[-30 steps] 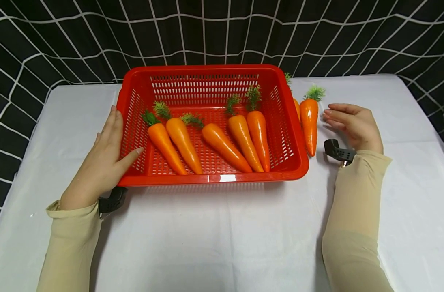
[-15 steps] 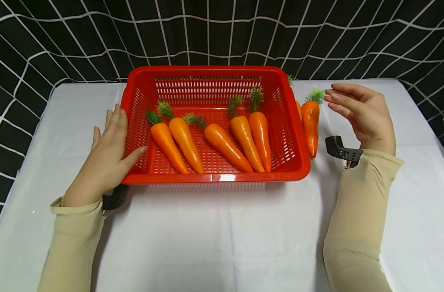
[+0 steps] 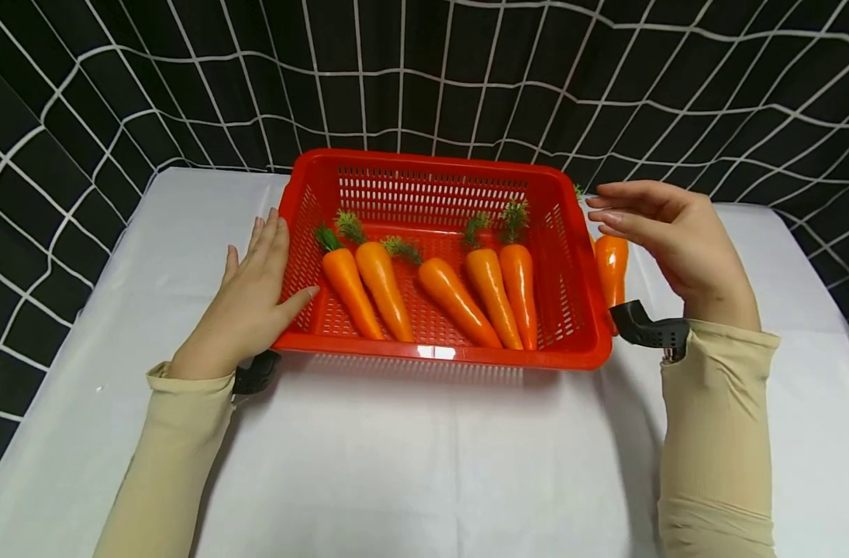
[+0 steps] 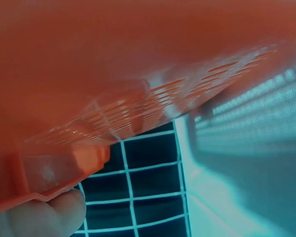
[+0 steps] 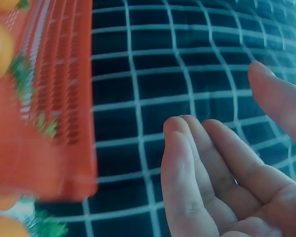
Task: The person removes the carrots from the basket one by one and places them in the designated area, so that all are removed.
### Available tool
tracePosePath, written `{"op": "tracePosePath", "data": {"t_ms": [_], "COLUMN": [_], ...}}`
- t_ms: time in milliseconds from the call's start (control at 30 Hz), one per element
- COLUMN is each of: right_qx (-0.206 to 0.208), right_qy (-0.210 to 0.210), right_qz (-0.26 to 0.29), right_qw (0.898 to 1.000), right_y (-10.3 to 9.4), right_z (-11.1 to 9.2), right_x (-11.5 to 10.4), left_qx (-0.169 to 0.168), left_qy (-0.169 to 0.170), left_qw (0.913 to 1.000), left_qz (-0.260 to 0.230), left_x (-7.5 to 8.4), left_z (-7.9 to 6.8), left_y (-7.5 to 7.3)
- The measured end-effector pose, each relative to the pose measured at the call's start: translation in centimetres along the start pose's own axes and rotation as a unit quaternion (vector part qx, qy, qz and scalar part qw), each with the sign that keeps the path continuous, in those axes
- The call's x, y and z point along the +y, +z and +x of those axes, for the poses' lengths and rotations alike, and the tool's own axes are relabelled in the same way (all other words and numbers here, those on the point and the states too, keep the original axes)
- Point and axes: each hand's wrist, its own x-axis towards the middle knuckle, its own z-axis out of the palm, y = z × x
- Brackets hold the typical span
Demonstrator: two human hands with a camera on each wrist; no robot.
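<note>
One red basket point(image 3: 550, 359), holding carrots point(image 3: 459, 302), right of the left hand point(image 3: 246, 306), which lies straight-fingered along the rim point(image 3: 289, 198) and should, I judge, press evenly to steady it; right hand point(image 3: 682, 244), loosely extended, holding nothing, near the loose carrots point(image 3: 612, 267) outside.

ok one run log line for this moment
left hand: on red slotted basket, left side | right hand: empty, right of basket | in basket: five carrots | outside, right: two carrots, partly hidden

Your head view looks down on the red basket point(image 3: 522, 358); your wrist views, left one closest, flank it, both catching the gridded backdrop point(image 3: 424, 89) behind it.
</note>
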Motion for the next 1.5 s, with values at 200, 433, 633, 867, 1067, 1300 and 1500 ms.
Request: {"op": "tracePosePath", "data": {"t_ms": [200,433,633,867,1067,1300,1500], "right_qx": [-0.026,-0.095,-0.162,-0.213,-0.245,-0.269,-0.255], "right_qy": [-0.01,-0.005,0.012,0.079,0.105,0.121,0.12], "right_qz": [-0.109,-0.194,-0.227,-0.215,-0.24,-0.242,-0.283], "right_qw": [0.994,0.976,0.96,0.95,0.933,0.924,0.917], "right_y": [2.4,7.2,10.3,11.4,12.0,12.5,12.6], "right_z": [0.8,3.3,5.8,7.9,8.5,8.5,8.5], "right_x": [-2.2,-3.8,-3.2,-0.5,1.5,3.2,3.8], "left_qx": [-0.003,-0.004,-0.006,-0.011,-0.013,-0.02,-0.019], "left_qy": [0.003,0.003,0.007,0.006,0.001,-0.003,-0.003], "left_qw": [1.0,1.0,0.9999,0.9999,0.9999,0.9998,0.9998], "left_qz": [0.003,0.001,0.006,0.004,-0.001,-0.001,-0.007], "left_x": [-0.1,-0.2,-0.2,-0.4,-0.4,-0.4,-0.2], "left_z": [0.1,0.0,0.0,0.1,0.1,0.1,0.0], "left_y": [0.0,-0.1,0.0,0.2,0.0,-0.1,-0.2]}}
